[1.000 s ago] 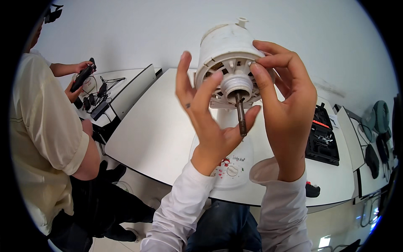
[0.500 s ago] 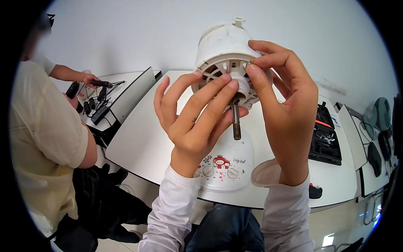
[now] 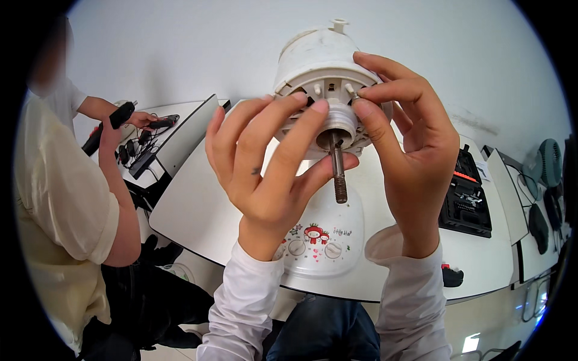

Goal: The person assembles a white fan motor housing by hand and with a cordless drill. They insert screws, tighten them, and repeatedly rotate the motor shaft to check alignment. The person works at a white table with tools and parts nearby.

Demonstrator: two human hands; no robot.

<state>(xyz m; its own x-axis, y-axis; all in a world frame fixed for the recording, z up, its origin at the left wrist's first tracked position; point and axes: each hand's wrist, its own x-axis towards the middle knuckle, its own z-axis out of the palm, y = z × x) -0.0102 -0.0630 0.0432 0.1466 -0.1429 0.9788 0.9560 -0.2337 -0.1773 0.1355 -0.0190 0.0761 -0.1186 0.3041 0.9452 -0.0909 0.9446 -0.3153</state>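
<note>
In the head view, held up above the white table, a white motor housing sits between both hands with its threaded metal shaft pointing down toward the person. The left hand is closed around the housing's ribbed face, fingers spread over it and thumb pressing just beside the shaft. The right hand grips the rim, its thumb and forefinger pinching a small white peg on the face. To do this well, I judge the left hand should bear the weight so the right can work the peg with light, straight pressure (a sideways pull could snap it). Counted: one housing, one shaft, one white cover with cartoon print lying on the table below, one black tool case to the right. A second person stands at the left, holding a black power driver.
</note>
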